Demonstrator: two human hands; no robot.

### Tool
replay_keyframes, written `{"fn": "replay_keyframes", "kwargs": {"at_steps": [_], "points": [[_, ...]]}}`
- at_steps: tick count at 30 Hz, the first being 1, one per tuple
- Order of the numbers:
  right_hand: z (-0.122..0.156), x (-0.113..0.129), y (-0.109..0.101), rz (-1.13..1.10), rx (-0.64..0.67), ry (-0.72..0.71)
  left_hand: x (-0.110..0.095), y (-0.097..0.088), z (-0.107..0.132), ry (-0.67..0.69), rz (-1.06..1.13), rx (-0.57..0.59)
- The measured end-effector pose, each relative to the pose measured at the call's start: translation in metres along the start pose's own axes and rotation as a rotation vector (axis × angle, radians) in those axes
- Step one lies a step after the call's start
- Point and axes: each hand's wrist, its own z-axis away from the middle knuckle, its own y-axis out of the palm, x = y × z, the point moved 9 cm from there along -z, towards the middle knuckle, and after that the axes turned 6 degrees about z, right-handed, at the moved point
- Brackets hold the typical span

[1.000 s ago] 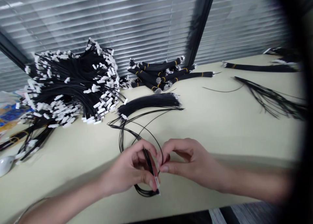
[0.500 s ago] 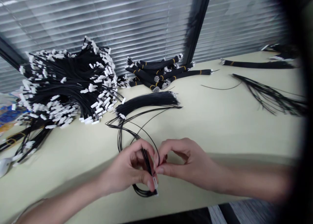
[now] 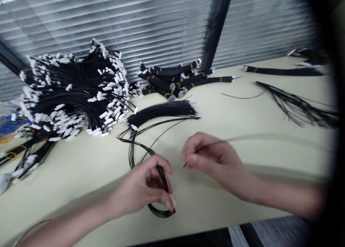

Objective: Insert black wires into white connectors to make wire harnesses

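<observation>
My left hand (image 3: 151, 186) is closed on a small white connector (image 3: 172, 199), pinched by the thumb and fingertips. Several black wires (image 3: 162, 177) run from it up through the hand and loop below it. To the right, my right hand (image 3: 207, 157) pinches a single black wire (image 3: 212, 144) near its end. The short tip of this wire points down-left toward the connector, apart from it. Its long tail trails off to the right, blurred. Behind the hands, a bundle of loose black wires (image 3: 164, 113) with metal ends lies on the table.
A large heap of black wires with white connectors (image 3: 72, 92) is at the left. Banded wire bundles (image 3: 175, 79) lie by the window blinds (image 3: 151, 20). More black wires (image 3: 293, 103) lie at the right of the table (image 3: 231, 114). A white rounded object (image 3: 4, 182) shows at far left.
My right hand has moved up and right, away from the left hand, and now a single wire shows pinched in it. My left hand has barely moved and keeps the connector.
</observation>
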Motion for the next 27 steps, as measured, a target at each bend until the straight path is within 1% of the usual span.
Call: {"fn": "replay_keyframes", "kwargs": {"at_steps": [2, 3, 4, 9, 21, 27], "points": [[0.002, -0.010, 0.021, 0.059, 0.200, 0.101, -0.002, 0.000, 0.000, 0.023, -0.002, -0.001], [0.004, -0.014, 0.027, 0.069, 0.258, 0.129, -0.003, 0.000, -0.001, 0.029, 0.008, 0.002], [0.005, -0.016, 0.031, 0.071, 0.283, 0.141, -0.004, 0.001, -0.001, 0.029, 0.021, 0.008], [0.005, -0.015, 0.032, 0.105, 0.271, 0.095, -0.005, 0.003, -0.001, 0.020, 0.056, 0.032], [0.007, 0.000, 0.037, 0.230, 0.331, -0.068, -0.004, 0.006, 0.000, 0.029, 0.095, 0.076], [0.010, 0.002, 0.039, 0.300, 0.339, -0.125, -0.004, 0.006, -0.001, 0.041, 0.105, 0.089]]}}
